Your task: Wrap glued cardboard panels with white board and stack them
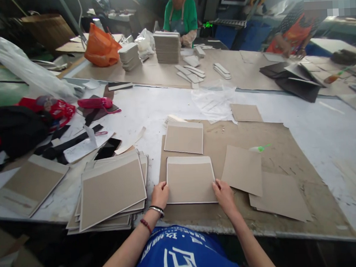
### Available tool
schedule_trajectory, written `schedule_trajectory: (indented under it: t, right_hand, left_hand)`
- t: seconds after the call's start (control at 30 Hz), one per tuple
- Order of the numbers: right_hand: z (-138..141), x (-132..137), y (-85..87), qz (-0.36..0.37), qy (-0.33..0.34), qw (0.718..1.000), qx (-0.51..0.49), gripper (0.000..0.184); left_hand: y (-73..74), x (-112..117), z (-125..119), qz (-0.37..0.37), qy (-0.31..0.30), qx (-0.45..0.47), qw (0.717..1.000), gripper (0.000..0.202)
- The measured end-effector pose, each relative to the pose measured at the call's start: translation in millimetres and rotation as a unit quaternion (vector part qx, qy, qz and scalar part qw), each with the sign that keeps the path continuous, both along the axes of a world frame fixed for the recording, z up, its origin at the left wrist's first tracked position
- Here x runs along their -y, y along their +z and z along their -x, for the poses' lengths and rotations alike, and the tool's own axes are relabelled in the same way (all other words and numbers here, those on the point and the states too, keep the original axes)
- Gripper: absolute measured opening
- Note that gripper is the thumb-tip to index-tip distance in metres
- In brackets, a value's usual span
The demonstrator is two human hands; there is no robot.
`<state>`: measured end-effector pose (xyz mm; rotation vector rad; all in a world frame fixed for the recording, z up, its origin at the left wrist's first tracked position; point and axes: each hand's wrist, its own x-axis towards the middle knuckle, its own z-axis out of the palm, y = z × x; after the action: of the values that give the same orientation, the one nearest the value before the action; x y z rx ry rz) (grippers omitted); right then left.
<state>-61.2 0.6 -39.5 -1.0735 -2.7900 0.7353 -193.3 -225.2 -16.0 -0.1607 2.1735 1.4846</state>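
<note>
A tan cardboard panel [191,182] with a pale strip along its far edge and a thin light border lies in front of me. My left hand [160,196] grips its left edge, fingers closed. At the right edge, the fingers of my right hand [224,193] are pinched on the same panel. Just beyond it is a similar bordered panel [184,138]. A stack of such panels [112,191] stands to the left of my left hand. Plain tan boards [243,169] lie to the right of my right hand.
Brown board [273,145] covers part of the white table. A green-tipped tool [260,148] rests by the plain boards. At left are a phone [108,148], a pink pouch [95,103] and bags. Across the table, two people work near stacked card [167,47] and an orange bag [101,46].
</note>
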Motion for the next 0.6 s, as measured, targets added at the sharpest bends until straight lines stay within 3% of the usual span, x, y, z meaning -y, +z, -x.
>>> schedule_trajectory:
  t: [0.1, 0.17, 0.27, 0.37, 0.47, 0.6]
  right_hand:
    - [-2.1, 8.9, 5.4, -0.044, 0.016, 0.999, -0.019, 0.035]
    - [-2.4, 15.0, 11.0, -0.033, 0.015, 0.999, -0.038, 0.036]
    - [0.2, 22.3, 19.1, 0.063, -0.04, 0.993, -0.087, 0.035]
    - [4.0, 25.8, 24.9, 0.193, -0.129, 0.964, -0.132, 0.031]
    - [5.5, 26.0, 32.4, 0.287, -0.17, 0.927, -0.17, 0.03]
    - [3.3, 25.4, 52.2, 0.455, -0.157, 0.855, -0.194, 0.031]
  left_hand:
    - [5.5, -1.9, -5.3, 0.033, -0.018, -0.025, 0.999, 0.01]
    - [8.0, -1.8, -7.5, 0.049, -0.027, -0.035, 0.998, 0.01]
    - [9.4, -0.7, -8.1, 0.081, -0.027, -0.055, 0.995, 0.016]
    - [12.5, -0.4, -8.4, 0.084, -0.009, -0.049, 0.995, 0.021]
    - [23.4, -0.7, -10.3, -0.028, 0.034, 0.042, 0.998, 0.024]
    - [46.1, 1.8, -13.0, -0.216, 0.034, 0.215, 0.952, 0.036]
